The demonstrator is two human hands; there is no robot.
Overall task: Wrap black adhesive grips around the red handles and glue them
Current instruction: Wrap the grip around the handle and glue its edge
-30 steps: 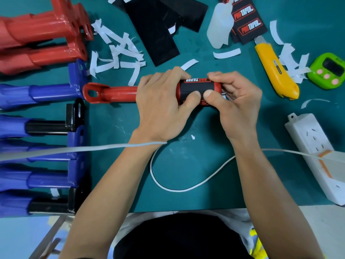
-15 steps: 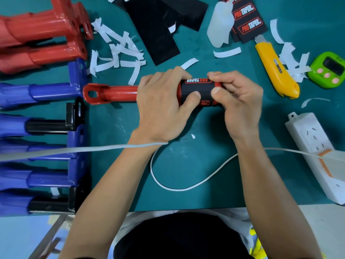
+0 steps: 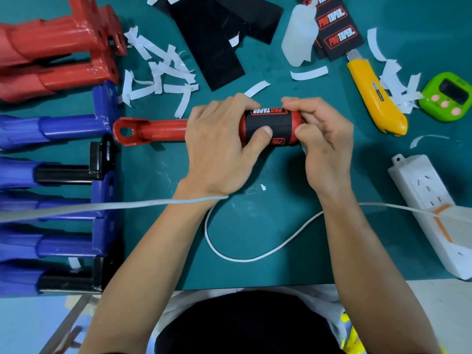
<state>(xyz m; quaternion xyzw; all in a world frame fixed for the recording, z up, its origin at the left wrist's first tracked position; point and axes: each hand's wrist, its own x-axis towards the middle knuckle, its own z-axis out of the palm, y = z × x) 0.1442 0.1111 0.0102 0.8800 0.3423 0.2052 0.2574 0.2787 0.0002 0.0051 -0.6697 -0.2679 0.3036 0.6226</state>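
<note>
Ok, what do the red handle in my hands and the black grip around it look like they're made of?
Red handle: probably painted metal or hard plastic; glossy, with bright highlights along shaft and eyelet. Black grip: seemingly thin rubbery or vinyl sheet; matte, bending round the handle, logo printed.

Yellow utility knife (image 3: 375,95), 2 o'clock; green timer (image 3: 448,100) beside it; white power strip (image 3: 429,208), 3 o'clock; blue handles (image 3: 51,175), 9 o'clock.
</note>
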